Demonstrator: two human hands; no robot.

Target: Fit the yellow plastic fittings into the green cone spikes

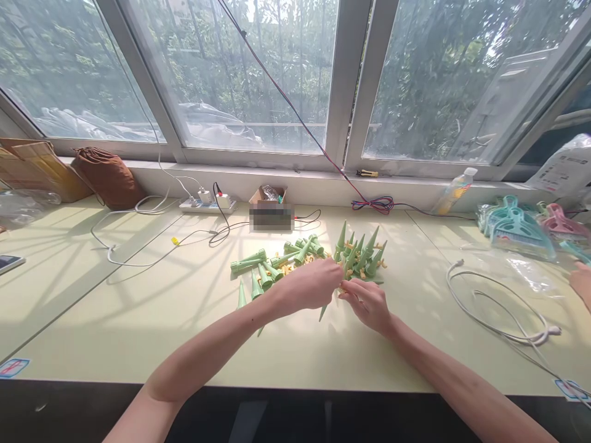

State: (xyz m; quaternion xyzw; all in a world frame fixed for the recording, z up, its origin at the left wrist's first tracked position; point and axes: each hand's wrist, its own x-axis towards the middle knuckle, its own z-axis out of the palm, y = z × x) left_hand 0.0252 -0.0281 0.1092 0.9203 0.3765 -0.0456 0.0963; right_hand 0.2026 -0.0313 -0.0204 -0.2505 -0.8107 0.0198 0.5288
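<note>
My left hand (318, 284) is closed in a fist over the middle of the table, with the tip of a green plastic cone (323, 312) sticking out below it. Touching its fingers, my right hand (369, 303) pinches at a small yellow piece (341, 290), mostly hidden by the fingertips. Just behind the hands stands a cluster of upright green cones (369, 246) with yellow pieces fitted at their sides. Left of it lie several loose green cones (249, 262) and a scatter of small yellow pieces (287, 269), partly covered by my left forearm.
A small cardboard box (268, 194), a power strip (207, 206) and a brown bag (108, 178) stand along the window. At right are a coiled white cable (496, 332), teal brush-and-dustpan sets (519, 227), a bottle (455, 192) and another person's hand (580, 283).
</note>
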